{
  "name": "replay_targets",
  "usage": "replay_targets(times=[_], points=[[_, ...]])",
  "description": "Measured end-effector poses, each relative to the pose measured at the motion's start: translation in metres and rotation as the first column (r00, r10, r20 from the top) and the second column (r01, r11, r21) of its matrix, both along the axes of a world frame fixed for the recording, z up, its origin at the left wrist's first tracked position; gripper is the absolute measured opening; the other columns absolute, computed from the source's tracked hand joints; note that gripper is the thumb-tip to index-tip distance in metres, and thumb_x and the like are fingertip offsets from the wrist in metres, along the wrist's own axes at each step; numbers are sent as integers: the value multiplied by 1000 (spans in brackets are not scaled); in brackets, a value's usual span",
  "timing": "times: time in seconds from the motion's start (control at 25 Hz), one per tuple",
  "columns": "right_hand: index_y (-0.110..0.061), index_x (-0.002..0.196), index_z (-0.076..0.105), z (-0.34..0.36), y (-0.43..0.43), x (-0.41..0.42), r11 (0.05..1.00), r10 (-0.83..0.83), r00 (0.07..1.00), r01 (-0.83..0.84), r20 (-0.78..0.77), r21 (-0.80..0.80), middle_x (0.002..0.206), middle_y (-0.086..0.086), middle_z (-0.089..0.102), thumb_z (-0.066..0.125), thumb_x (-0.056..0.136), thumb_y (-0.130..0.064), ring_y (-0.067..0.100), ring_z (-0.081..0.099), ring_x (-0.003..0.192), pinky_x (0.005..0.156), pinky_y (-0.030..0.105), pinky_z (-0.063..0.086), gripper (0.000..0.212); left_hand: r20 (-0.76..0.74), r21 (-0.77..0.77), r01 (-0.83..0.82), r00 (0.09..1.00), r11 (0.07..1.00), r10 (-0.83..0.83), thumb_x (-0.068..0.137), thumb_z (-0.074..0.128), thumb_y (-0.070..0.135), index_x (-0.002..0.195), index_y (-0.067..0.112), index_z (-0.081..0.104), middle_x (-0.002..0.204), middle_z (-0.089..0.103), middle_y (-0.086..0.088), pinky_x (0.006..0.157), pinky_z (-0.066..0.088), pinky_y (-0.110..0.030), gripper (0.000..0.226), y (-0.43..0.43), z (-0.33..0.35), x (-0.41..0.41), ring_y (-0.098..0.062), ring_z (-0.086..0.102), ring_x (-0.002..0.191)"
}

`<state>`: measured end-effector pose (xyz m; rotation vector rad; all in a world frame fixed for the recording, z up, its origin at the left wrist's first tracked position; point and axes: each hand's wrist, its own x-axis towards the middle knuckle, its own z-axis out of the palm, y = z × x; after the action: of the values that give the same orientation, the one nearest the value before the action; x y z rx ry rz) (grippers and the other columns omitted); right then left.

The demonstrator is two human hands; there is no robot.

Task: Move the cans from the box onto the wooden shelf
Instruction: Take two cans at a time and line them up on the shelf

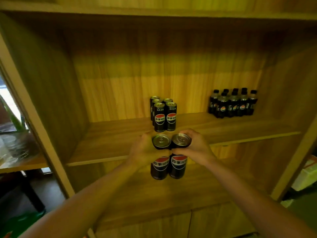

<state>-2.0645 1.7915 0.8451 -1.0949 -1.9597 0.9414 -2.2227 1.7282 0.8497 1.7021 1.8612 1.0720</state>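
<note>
Each hand's grip hides the middle of 1 can: left hand, right hand.

Head camera faces the wooden shelf closely, angled downward.

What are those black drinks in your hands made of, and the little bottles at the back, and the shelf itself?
Can in the left hand and can in the right hand: likely aluminium, with shiny silvery lids and glossy black printed sides. Small bottles: probably clear plastic with dark drink, screw caps and wrap labels, though blurred. Shelf board: wood-look, matt, with striped grain; solid wood or laminate, I cannot tell.
</note>
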Motion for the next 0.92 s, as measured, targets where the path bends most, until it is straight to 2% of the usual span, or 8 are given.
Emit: replay_targets(times=[0.08,0.16,0.32,0.4,0.48,0.6,0.72,0.92], points=[[-8,109,53,13,36,-4,1000,25,999,-26,-39,-4,95,-1,59,83,60,-5,11,57,86,69,16,46,57,63,16,-45,997,999,44,57,84,22,104,18,64,106,71,-2,86,55,-34,50,37,7,-1,-16,67,98],[-6,109,53,21,73,-9,999,52,997,-52,-52,-6,99,3,61,82,60,-2,10,57,85,67,12,44,57,99,21,-105,990,994,102,50,85,28,101,19,65,106,71,-3,87,55,-42,56,73,9,-5,-18,67,97],[-3,108,53,26,141,-19,995,97,995,-97,-9,5,106,10,63,82,60,-3,17,58,90,69,18,46,56,170,-14,-165,972,986,165,35,81,42,86,32,63,103,72,-5,86,55,-48,55,133,9,-10,-21,68,95],[-1,109,53,24,165,-26,992,129,992,-129,2,-11,111,15,62,82,60,-2,22,60,95,68,18,45,56,190,-27,-207,959,978,209,35,82,40,80,35,59,103,72,-7,86,55,-48,50,155,7,-14,-22,68,95],[0,111,51,20,181,-32,988,153,988,-153,12,-32,115,15,60,81,62,-2,19,57,95,66,15,43,57,188,-50,-226,955,973,232,40,84,33,78,35,57,104,71,-8,87,54,-48,46,170,7,-17,-23,67,97],[-2,114,51,13,197,-40,988,153,988,-152,24,-35,117,13,59,80,64,-5,13,51,91,61,10,39,59,202,-96,-219,951,971,234,55,84,15,88,23,60,109,68,-11,91,53,-46,43,184,7,-22,-25,64,102],[-3,116,50,9,209,-46,988,149,988,-148,31,-34,119,13,58,80,64,-8,13,50,91,61,11,39,60,248,-133,-198,942,971,226,64,79,2,108,7,58,116,65,-15,84,51,-33,49,195,7,-25,-24,62,102],[-8,121,43,-2,224,-54,987,147,989,-146,18,-71,124,10,54,81,65,-14,17,53,103,77,27,45,69,275,-121,-249,922,961,274,67,78,6,120,4,47,122,59,-15,83,48,-32,61,205,-1,-33,-28,58,112]])
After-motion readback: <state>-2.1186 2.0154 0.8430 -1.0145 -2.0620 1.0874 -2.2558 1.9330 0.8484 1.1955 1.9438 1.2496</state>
